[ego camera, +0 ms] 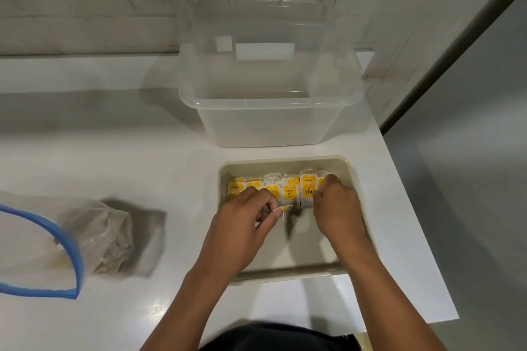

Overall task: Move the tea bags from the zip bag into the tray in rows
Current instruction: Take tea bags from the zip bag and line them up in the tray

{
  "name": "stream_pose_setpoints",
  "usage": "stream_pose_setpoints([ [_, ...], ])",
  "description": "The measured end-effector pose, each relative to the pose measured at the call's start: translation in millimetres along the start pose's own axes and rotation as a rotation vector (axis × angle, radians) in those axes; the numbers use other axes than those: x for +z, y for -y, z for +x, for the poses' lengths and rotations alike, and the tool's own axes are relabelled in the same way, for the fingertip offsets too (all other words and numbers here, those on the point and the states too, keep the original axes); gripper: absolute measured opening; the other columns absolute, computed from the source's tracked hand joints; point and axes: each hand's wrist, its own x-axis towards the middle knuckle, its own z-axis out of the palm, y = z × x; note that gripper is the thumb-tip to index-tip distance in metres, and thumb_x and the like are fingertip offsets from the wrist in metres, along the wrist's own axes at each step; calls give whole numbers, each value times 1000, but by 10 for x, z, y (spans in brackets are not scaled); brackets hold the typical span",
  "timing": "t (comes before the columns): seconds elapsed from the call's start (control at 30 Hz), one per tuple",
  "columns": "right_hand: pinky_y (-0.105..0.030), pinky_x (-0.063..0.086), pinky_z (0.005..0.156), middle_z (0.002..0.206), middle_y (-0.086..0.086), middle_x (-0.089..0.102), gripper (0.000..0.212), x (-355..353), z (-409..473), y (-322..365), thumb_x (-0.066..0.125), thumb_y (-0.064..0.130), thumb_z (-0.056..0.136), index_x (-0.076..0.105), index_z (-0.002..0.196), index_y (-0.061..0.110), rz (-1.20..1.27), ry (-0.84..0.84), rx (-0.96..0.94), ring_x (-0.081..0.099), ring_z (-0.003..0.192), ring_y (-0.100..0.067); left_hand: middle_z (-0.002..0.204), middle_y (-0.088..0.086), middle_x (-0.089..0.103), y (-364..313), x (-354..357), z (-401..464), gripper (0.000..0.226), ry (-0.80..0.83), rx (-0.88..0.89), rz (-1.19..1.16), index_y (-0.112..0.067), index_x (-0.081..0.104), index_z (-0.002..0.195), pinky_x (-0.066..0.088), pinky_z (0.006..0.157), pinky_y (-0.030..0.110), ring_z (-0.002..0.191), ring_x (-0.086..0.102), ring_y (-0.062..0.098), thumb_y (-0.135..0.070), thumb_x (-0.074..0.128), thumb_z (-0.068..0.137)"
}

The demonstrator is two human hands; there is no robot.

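Beige plastic forms the tray (225, 171), a shallow rectangle with rounded corners sitting on a glossy white countertop (142, 168) at the 5 o'clock part of the view. Along its far wall stands a tight row of tea bags (291, 189), small white paper sachets with square yellow tags, packed edge to edge from the tray's left wall to near its right one. The smooth tray floor in front of them shows bare between the two wrists.

The left hand (242, 222) has its fingers curled, pinching a thin white string with a bit of yellow tag at the fingertips, just in front of the row. The right hand (338, 208) is curled too, its fingertips pressed into the right end of the row; whether it pinches a sachet there cannot be told.

At 9 o'clock, well apart from the tray, lies the zip bag (94, 236), crumpled clear film with a blue zip rim gaping open and some pale sachets blurred inside. At 12 o'clock, just beyond the tray, stands a deep translucent plastic bin (271, 122) with a rolled rim, its clear lid (256, 23) propped upright behind it against a white brick wall (71, 8).
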Motion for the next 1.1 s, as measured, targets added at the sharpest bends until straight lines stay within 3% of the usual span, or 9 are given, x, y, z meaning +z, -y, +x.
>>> stream_pose_setpoints([
  [0.1,-31,46,69,98,-10,71,19,-18,-120,-54,47,9,93,63,96,18,-74,82,-67,66,97,-34,77,-12,59,13,8,65,11,27,14,-71,-29,59,87,50,66,33,73,58,10,-27,68,92],
  [0.23,-34,49,87,118,-5,70,38,-85,-249,3,47,10,94,66,123,26,-22,146,-102,62,113,-30,79,-11,65,-11,80,210,8,49,9,-89,-29,64,92,53,69,36,75,63,8,-22,68,92],
  [0.37,-32,48,76,98,-6,72,27,-332,-338,-37,47,10,95,70,105,20,-18,83,-112,62,96,-32,76,-15,68,-124,145,405,6,130,-5,-90,-27,66,87,54,71,32,72,65,3,-24,69,90],
  [0.5,-37,50,64,68,-3,66,16,-532,-444,-121,53,10,92,67,85,15,113,-142,-118,59,69,-29,74,-16,70,-183,353,621,4,286,-36,-41,-29,67,86,55,73,32,70,64,2,-28,71,88],
  [0.7,-26,40,65,71,4,68,18,-582,-420,-302,55,11,94,68,86,21,315,-153,43,62,71,-20,79,-9,72,-345,715,828,7,472,3,35,-29,66,86,55,73,37,78,67,14,-30,73,87],
  [0.8,-18,44,63,71,10,67,19,-584,-397,-344,55,13,94,68,85,24,373,-109,47,61,69,-11,84,-5,72,-372,823,874,3,438,40,106,-26,70,89,55,71,35,81,66,19,-24,70,86],
  [0.87,-26,53,61,72,7,67,20,-595,-399,-345,54,15,94,67,83,26,428,-89,62,61,58,-16,87,-4,72,-362,880,896,9,367,48,200,-27,71,88,53,68,32,83,66,21,-20,68,83],
  [0.97,-27,52,42,74,3,66,23,-621,-406,-362,52,15,95,67,82,26,515,-58,93,59,46,-23,85,-2,70,-337,945,913,6,252,57,342,-25,70,84,44,59,27,79,66,22,-22,68,80],
  [1.1,-29,53,42,74,4,67,23,-637,-393,-364,51,15,94,68,83,27,533,-39,98,58,40,-20,83,-1,69,-354,985,909,7,175,60,469,-24,71,84,38,57,26,74,66,24,-29,67,82],
])
